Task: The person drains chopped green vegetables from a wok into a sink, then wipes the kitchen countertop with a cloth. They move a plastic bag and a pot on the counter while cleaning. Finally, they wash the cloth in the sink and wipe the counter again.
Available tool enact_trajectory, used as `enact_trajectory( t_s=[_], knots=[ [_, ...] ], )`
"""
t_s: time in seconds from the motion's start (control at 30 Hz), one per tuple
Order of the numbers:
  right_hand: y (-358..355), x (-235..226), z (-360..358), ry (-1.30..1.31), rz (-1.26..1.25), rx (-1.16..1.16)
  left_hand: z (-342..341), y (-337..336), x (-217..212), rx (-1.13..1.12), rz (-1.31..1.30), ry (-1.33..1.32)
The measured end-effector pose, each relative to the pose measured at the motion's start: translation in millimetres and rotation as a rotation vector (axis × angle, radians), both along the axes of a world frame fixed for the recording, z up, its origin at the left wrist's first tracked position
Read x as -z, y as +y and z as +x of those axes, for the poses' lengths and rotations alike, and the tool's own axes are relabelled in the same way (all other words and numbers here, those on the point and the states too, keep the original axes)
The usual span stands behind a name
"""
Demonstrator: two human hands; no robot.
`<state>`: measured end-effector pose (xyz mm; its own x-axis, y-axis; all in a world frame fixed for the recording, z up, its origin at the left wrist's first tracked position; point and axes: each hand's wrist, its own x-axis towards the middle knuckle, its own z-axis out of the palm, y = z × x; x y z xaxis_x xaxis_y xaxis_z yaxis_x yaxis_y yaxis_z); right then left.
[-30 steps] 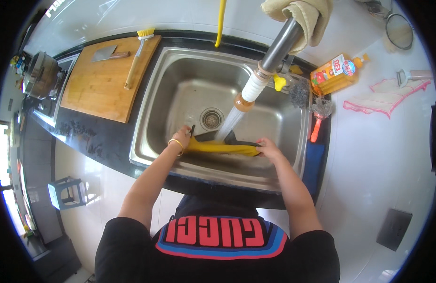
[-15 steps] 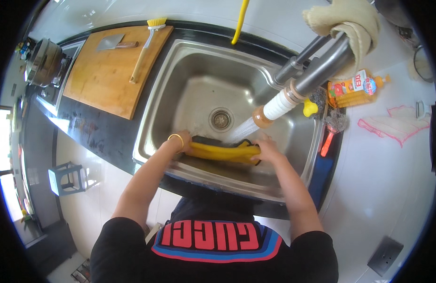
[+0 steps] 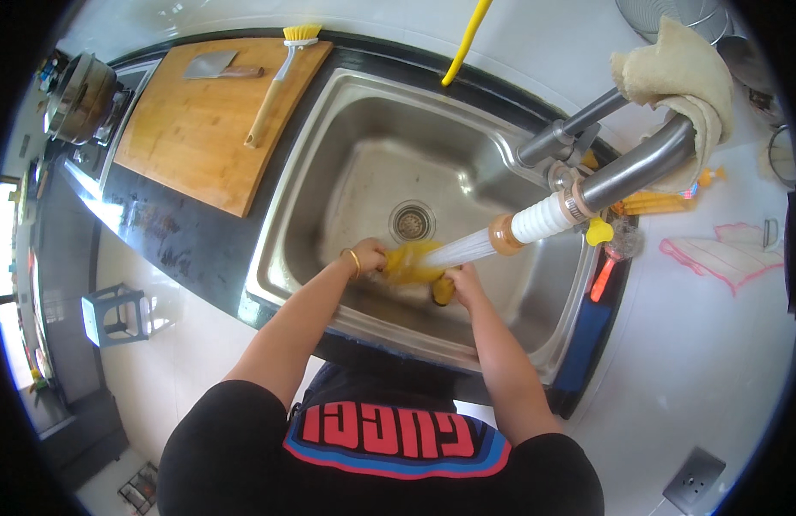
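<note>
A wet yellow cloth (image 3: 405,263) is bunched between my hands, low in the stainless steel sink (image 3: 282,185). My left hand (image 3: 369,256), with a gold bangle at its wrist, is closed on the cloth's left end. The other end is gripped in my right hand (image 3: 468,282), with a bit of cloth sticking out below the fist. Water (image 3: 461,248) pours from the white ribbed hose (image 3: 538,222) on the faucet straight onto the cloth, where splashing blurs its outline. Just beyond lies the drain (image 3: 412,222).
Left of the sink, a wooden cutting board (image 3: 187,142) bears a cleaver (image 3: 212,65) and a yellow-bristled brush (image 3: 282,82). A beige cloth (image 3: 673,73) drapes over the faucet (image 3: 643,159). At the right edge are a steel scrubber (image 3: 623,240) and an orange-handled tool (image 3: 602,281).
The cloth was stretched wide along the sink's near side; now it is bunched up under the water. My hands have come closer together. The whole view has shifted slightly.
</note>
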<state>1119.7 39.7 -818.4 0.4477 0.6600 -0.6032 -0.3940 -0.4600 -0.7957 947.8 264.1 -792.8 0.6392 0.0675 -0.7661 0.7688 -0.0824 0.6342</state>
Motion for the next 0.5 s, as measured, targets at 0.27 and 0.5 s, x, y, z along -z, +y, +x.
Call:
enact_trajectory(
  t_s=[0.27, 0.5],
  knots=[
    [52, -121, -75, -0.625, 0.248, 0.004, 43, -56, -53, -1.198, -0.771, -0.330],
    [83, -82, -82, -0.864, -0.072, 0.299, 39, -72, 2, -1.117, -0.403, -0.203]
  ],
)
